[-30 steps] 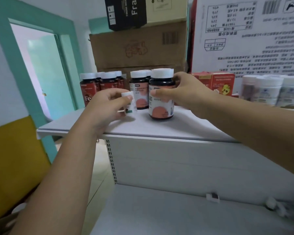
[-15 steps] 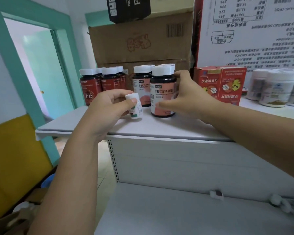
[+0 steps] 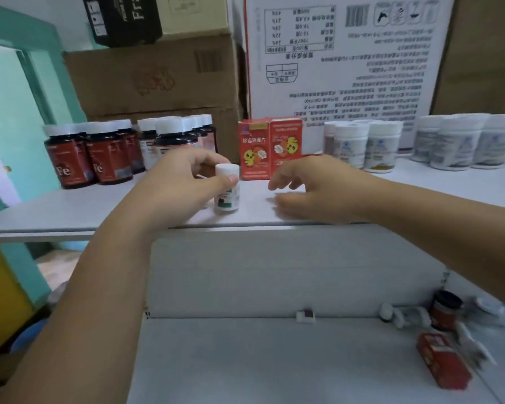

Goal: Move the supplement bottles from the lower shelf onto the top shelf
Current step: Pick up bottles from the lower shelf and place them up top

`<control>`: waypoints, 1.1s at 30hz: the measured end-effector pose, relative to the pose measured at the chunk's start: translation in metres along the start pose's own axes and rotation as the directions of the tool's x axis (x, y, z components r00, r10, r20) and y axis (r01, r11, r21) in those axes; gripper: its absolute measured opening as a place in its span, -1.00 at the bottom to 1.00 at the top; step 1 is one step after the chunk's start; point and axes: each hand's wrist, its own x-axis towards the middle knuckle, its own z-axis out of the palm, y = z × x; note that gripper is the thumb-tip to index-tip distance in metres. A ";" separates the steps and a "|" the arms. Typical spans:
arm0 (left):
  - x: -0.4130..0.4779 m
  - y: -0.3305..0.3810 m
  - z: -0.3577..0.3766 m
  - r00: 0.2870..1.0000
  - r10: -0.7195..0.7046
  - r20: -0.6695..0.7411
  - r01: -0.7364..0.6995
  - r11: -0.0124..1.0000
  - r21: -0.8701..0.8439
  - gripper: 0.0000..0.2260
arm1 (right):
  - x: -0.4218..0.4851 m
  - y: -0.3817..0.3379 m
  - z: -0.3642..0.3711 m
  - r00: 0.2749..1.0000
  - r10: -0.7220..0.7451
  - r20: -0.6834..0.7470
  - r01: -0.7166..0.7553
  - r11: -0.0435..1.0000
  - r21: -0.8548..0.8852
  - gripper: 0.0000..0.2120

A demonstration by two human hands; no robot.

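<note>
Standing upright on the white top shelf [image 3: 70,211], a small white plastic bottle with a white cap [image 3: 227,189] is pinched by the left hand [image 3: 181,185], thumb at its neck. The right hand [image 3: 309,191] hovers beside it, fingers loosely spread, holding nothing. Behind them are two red cartons [image 3: 254,150] and maybe eight dark white-capped bottles [image 3: 70,158], though they're too blurry to count properly.

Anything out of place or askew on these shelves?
The large white printed carton behind the white top shelf stands upside down; its text reads inverted. On the grey lower shelf, small white bottles seem tipped over.
</note>
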 end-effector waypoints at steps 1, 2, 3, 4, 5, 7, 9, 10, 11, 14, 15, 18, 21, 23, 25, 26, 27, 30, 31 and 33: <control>0.003 0.012 0.015 1.000 0.011 0.018 -0.011 1.000 -0.002 -0.92 | -0.012 0.012 -0.006 1.000 0.010 -0.017 -0.010 1.000 -0.012 -0.73; 0.005 0.025 0.032 0.999 0.019 0.035 -0.018 1.000 -0.015 -0.94 | -0.025 0.027 -0.013 0.999 0.023 -0.032 -0.024 0.999 -0.027 -0.72; 0.007 0.038 0.049 0.998 0.023 0.051 -0.021 0.999 -0.038 -0.95 | -0.038 0.042 -0.020 0.998 0.040 -0.043 -0.041 0.998 -0.042 -0.72; 0.009 0.052 0.067 0.997 0.031 0.066 -0.027 0.998 -0.061 -0.96 | -0.052 0.059 -0.029 0.997 0.062 -0.051 -0.065 0.996 -0.054 -0.71; 0.011 0.065 0.086 0.996 0.044 0.083 -0.038 0.996 -0.075 -0.96 | -0.067 0.076 -0.038 0.994 0.087 -0.061 -0.091 0.994 -0.064 -0.71; 0.014 0.095 0.126 0.989 0.078 0.125 -0.067 0.994 -0.091 -0.94 | -0.100 0.112 -0.058 0.986 0.141 -0.091 -0.147 0.987 -0.070 -0.72; 0.016 0.128 0.168 0.980 0.105 0.168 -0.089 0.991 -0.103 -0.89 | -0.137 0.149 -0.079 0.972 0.202 -0.122 -0.213 0.974 -0.082 -0.72; 0.016 0.145 0.190 0.975 0.118 0.189 -0.098 0.989 -0.111 -0.89 | -0.156 0.168 -0.090 0.963 0.234 -0.133 -0.247 0.965 -0.086 -0.72; 0.016 0.163 0.213 0.969 0.133 0.210 -0.109 0.986 -0.125 -0.92 | -0.175 0.187 -0.100 0.953 0.266 -0.142 -0.280 0.956 -0.092 -0.71; 0.015 0.217 0.284 0.947 0.184 0.263 -0.143 0.975 -0.167 -0.96 | -0.231 0.242 -0.129 0.923 0.340 -0.179 -0.363 0.924 -0.117 -0.69; 0.015 0.236 0.307 0.936 0.205 0.286 -0.159 0.972 -0.175 -0.95 | -0.248 0.260 -0.138 0.911 0.363 -0.196 -0.389 0.914 -0.117 -0.69; 0.018 0.292 0.370 0.889 0.271 0.370 -0.217 0.959 -0.180 -0.87 | -0.299 0.308 -0.165 0.864 0.443 -0.239 -0.478 0.872 -0.110 -0.69; 0.026 0.346 0.423 0.829 0.332 0.451 -0.285 0.943 -0.170 -0.89 | -0.341 0.350 -0.191 0.821 0.509 -0.258 -0.550 0.826 -0.124 -0.68; 0.033 0.382 0.457 0.792 0.368 0.487 -0.329 0.929 -0.168 -0.89 | -0.368 0.377 -0.208 0.785 0.554 -0.277 -0.603 0.786 -0.138 -0.66; 0.040 0.415 0.492 0.758 0.406 0.511 -0.369 0.912 -0.177 -0.88 | -0.392 0.404 -0.225 0.748 0.591 -0.303 -0.649 0.747 -0.144 -0.66; 0.043 0.432 0.509 0.738 0.417 0.531 -0.379 0.907 -0.185 -0.86 | -0.404 0.418 -0.232 0.730 0.606 -0.316 -0.668 0.730 -0.141 -0.65; 0.047 0.447 0.527 0.717 0.422 0.554 -0.386 0.903 -0.189 -0.85 | -0.415 0.432 -0.240 0.714 0.619 -0.328 -0.685 0.715 -0.141 -0.65; 0.061 0.490 0.580 0.652 0.425 0.627 -0.400 0.896 -0.192 -0.85 | -0.443 0.478 -0.263 0.680 0.650 -0.340 -0.722 0.675 -0.152 -0.64; 0.067 0.504 0.597 0.629 0.425 0.651 -0.403 0.894 -0.195 -0.84 | -0.450 0.495 -0.270 0.676 0.652 -0.343 -0.727 0.668 -0.163 -0.64; 0.080 0.532 0.632 0.594 0.422 0.685 -0.420 0.889 -0.183 -0.80 | -0.461 0.532 -0.285 0.667 0.655 -0.354 -0.735 0.655 -0.173 -0.64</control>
